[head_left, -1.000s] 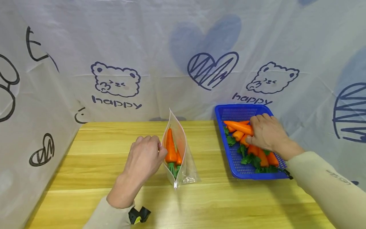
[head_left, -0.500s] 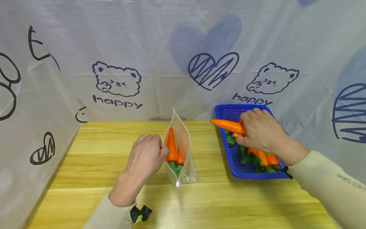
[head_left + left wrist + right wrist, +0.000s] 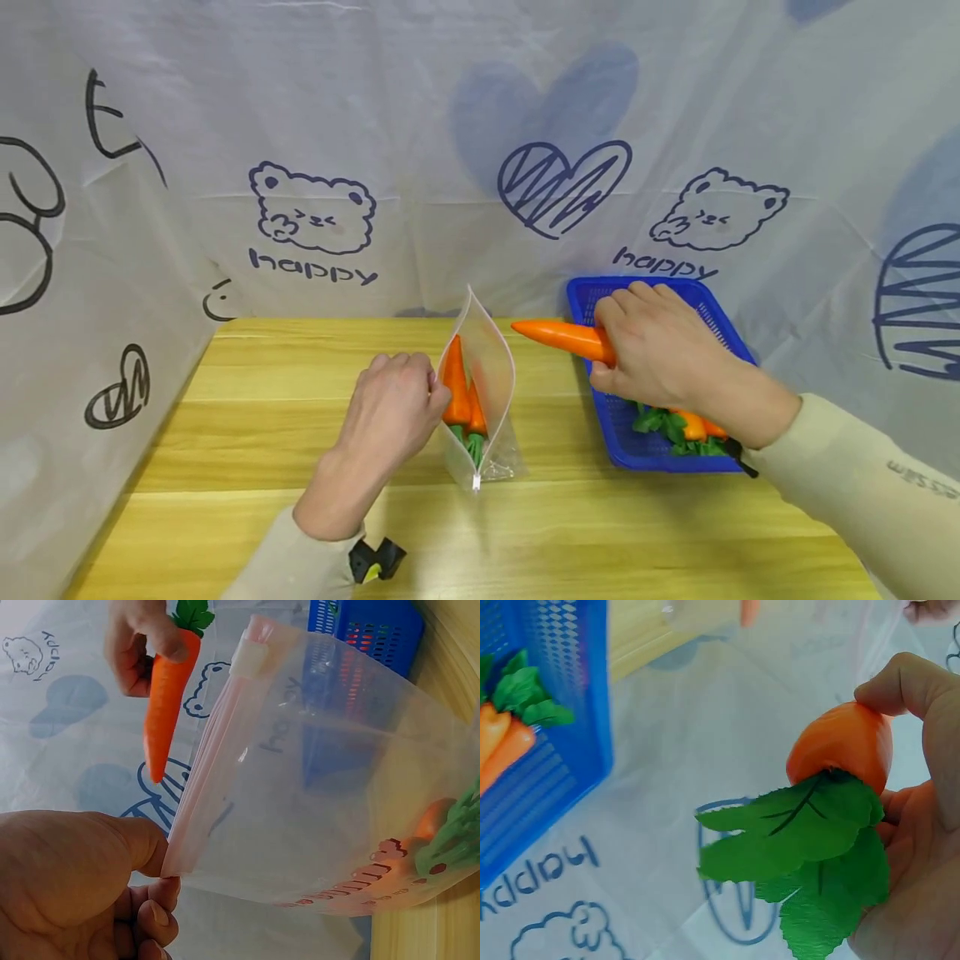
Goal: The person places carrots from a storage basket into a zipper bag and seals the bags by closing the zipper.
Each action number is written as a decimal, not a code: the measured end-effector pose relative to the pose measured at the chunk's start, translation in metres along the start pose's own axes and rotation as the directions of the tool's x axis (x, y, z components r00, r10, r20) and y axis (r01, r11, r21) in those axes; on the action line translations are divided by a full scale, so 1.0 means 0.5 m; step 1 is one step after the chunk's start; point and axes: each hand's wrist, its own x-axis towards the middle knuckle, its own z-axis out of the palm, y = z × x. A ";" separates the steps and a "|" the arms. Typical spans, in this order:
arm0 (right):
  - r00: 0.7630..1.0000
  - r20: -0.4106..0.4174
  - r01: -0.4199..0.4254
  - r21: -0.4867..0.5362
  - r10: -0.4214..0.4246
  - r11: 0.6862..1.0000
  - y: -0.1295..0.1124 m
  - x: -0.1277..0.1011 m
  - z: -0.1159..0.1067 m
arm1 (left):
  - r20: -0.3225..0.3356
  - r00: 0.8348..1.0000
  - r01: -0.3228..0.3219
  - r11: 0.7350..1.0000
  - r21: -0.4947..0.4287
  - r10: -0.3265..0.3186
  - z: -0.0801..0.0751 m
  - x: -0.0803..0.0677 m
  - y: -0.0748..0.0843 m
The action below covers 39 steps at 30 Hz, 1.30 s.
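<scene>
Between thumb and fingers, my left hand (image 3: 396, 408) pinches the edge of a clear zip bag (image 3: 495, 367), whose mouth gapes upward. Two orange carrots (image 3: 456, 387) with green tops stand inside the bag. My right hand (image 3: 663, 350) grips another carrot (image 3: 562, 336) around its thick end, its tip pointing left towards the bag but apart from it. Green leaves (image 3: 810, 832) hang from the held carrot in the right wrist view. Below the right hand, a blue basket (image 3: 615, 433) holds several more carrots (image 3: 506, 746), partly hidden by that hand in the head view.
Everything stands on a wood-grain table (image 3: 285, 367). A pale printed cloth (image 3: 420, 167) rises behind it and along the sides. The zip bag's white slider (image 3: 476, 482) sits at the near end of its mouth.
My right hand has lifted a carrot out of the basket and carried it left towards the bag. The left hand and the bag have shifted slightly right in view.
</scene>
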 end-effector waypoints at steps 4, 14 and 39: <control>0.999 0.028 0.016 -0.005 -0.015 1.000 -0.027 0.009 -0.016 | -0.001 1.000 -0.003 1.000 -0.008 0.003 0.002 0.001 0.003; 0.981 0.191 -0.044 0.018 0.040 0.999 -0.102 0.040 -0.059 | -0.006 1.000 -0.028 1.000 -0.004 0.028 0.006 0.004 0.014; 0.845 0.511 -0.296 0.206 0.155 0.933 -0.181 0.196 0.037 | -0.050 0.997 -0.066 0.997 -0.042 0.064 0.022 -0.001 0.049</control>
